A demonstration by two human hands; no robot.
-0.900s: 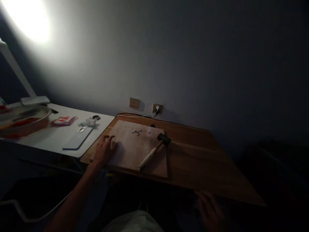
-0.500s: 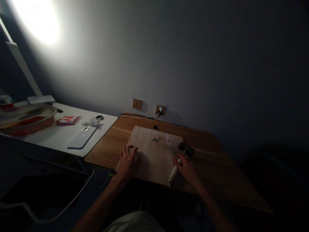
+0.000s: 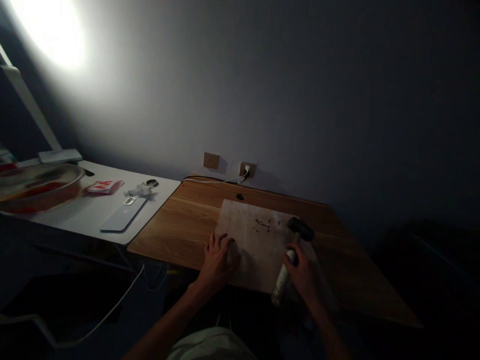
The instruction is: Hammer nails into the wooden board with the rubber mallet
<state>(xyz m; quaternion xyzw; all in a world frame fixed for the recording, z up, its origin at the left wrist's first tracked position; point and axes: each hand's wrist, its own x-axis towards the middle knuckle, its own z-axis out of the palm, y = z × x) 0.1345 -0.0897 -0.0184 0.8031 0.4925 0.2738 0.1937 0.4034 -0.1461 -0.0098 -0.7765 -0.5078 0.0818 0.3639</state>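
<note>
Holds the hammer (image 3: 282,276) in the right hand (image 3: 302,267), with thumb and fingers closed around the pale handle (image 3: 280,284), not far below the dark head (image 3: 302,229): a narrow grip, filled by the handle. Lies at the right side of the pale board (image 3: 262,255), with the head near the far right corner and the butt of the handle toward the near edge. Cannot tell from this angle about any contact between head and board. Rests the left hand (image 3: 218,257) at the left edge of the board, with fingers loosely bent and thumb apart: a wide grip, not wrapped around anything. Cannot tell about any downward push there. Shows several small metal bits (image 3: 262,223) scattered on the far half of the board, well apart from the left fingers and nearer to the hammer head. Sits, board and all, on the wooden desk (image 3: 180,225), just right of a white desk (image 3: 86,220) bearing a phone (image 3: 122,217). Looks, as a judgement, like the step of taking the hammer in hand while steadying the board. Seems to call next for a secure hold on the handle, perhaps lower down, with left fingers well clear of the head and the loose bits undisturbed.
</note>
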